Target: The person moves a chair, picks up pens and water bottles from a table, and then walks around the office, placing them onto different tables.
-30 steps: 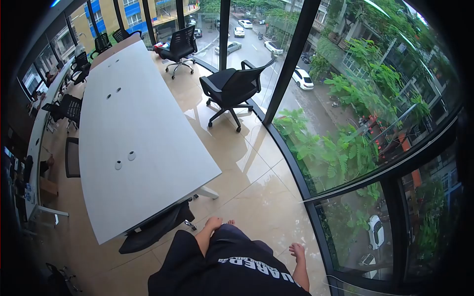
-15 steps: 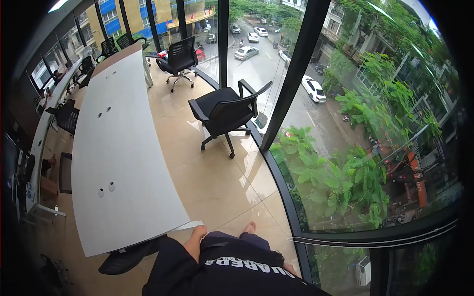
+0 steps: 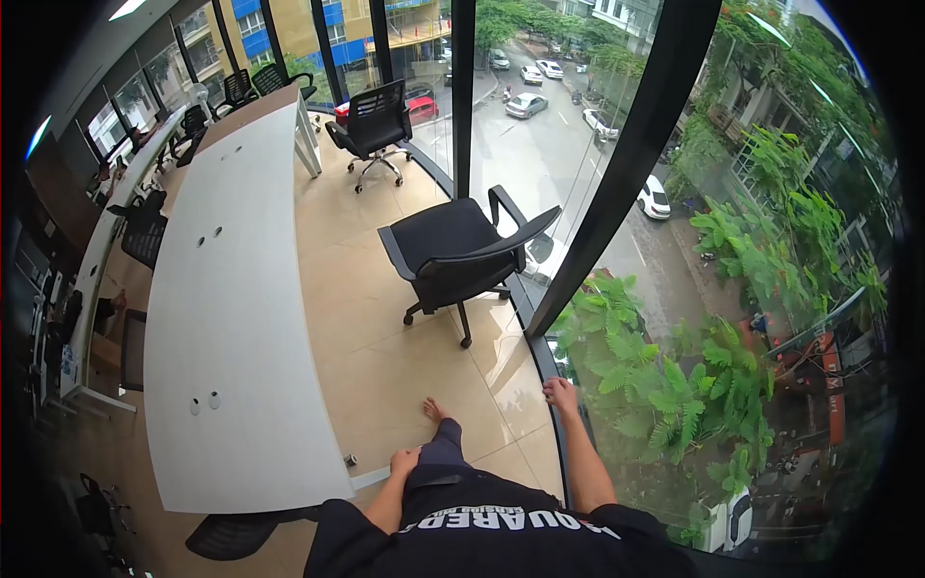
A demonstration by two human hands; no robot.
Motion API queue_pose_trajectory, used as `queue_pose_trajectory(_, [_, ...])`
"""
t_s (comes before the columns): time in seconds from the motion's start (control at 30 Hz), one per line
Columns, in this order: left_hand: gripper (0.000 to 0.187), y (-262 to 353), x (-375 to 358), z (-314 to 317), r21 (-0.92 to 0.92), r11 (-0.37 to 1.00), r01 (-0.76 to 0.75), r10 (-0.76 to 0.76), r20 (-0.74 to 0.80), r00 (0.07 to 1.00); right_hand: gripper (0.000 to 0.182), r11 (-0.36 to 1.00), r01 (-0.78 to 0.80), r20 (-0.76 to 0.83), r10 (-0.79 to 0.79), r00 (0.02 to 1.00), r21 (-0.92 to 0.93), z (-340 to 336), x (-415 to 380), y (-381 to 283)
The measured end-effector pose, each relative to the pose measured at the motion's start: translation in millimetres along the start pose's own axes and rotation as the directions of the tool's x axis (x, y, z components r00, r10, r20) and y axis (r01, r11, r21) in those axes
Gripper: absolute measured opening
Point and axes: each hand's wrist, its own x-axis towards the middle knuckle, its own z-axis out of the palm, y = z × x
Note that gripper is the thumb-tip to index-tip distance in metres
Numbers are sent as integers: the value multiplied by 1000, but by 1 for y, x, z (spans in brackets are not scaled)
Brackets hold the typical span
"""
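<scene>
Far left, we have a mesh chair [image 3: 145, 236] off the left long edge of the white worktop [image 3: 231, 318], then the worktop itself, long axis running ahead and away from the person. Two cable grommets [image 3: 215, 400] sit toward its near end; a tucked chair [image 3: 231, 536] pokes out under the near edge. Just right of the near right corner, the left hand [image 3: 405, 460] lies against the dark trouser leg [image 3: 446, 443], fingers curled; we can't tell whether it grips cloth or anything else. A bare foot [image 3: 434, 409] is ahead of it. Next, the nearest chair [image 3: 458, 246]: on the floor off the worktop's right long edge, upright, backrest on its near right side, seat facing away. It lies ahead of both hands, slightly left of the right hand [image 3: 559, 393], and touches neither; the right hand looks nearer. That hand is raised beside the window frame [image 3: 542, 361], fingers loosely bent, nothing seen in it; contact with the frame, we can't tell. Containers: none we can make out near the hands. Far right, glass, with foliage [image 3: 674, 385] outside.
</scene>
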Motion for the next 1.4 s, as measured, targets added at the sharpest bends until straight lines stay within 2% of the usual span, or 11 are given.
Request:
queue_pose_trajectory(0.07, [59,34,31,-8,-42,999,-7,6,-14,1000,32,1000,3,70,-2,998,-25,43,-2,-23])
queue_pose_trajectory(0.2, [65,173,61,-69,-67,939,-337,292,-357,887,34,985,-154,60,158,986,-74,94,11,-43])
queue_pose_trajectory(0.23, [67,215,72,-91,-76,894,-441,372,-421,827,35,984,-163,52,167,985,-66,101,19,-54])
queue_pose_trajectory(0.3, [62,294,87,-134,90,699,-710,598,-617,511,35,992,-121,-10,121,993,-26,114,55,-79])
queue_pose_trajectory(0.43, [65,419,96,-205,261,454,-852,778,-582,236,46,997,28,-89,-21,996,76,131,121,-158])
queue_pose_trajectory(0.57, [59,470,121,-215,197,343,-918,929,-216,301,76,951,155,-196,-104,975,269,155,188,-235])
queue_pose_trajectory(0.67, [56,469,144,-194,282,373,-884,915,44,400,72,915,188,-245,-103,964,357,180,205,-299])
queue_pose_trajectory(0.83, [49,473,165,-153,433,579,-691,782,-57,620,51,949,273,-404,-191,895,155,195,266,-300])
queue_pose_trajectory(1.17, [50,481,132,-138,494,661,-565,668,-43,743,50,950,305,-416,-304,857,-65,197,275,-309])
queue_pose_trajectory(1.27, [35,469,126,-130,533,598,-598,792,-279,543,51,961,265,-358,-277,892,-82,202,268,-319])
queue_pose_trajectory(1.4, [51,463,113,-138,450,729,-516,642,-189,743,49,948,318,-261,-312,914,-19,220,265,-318])
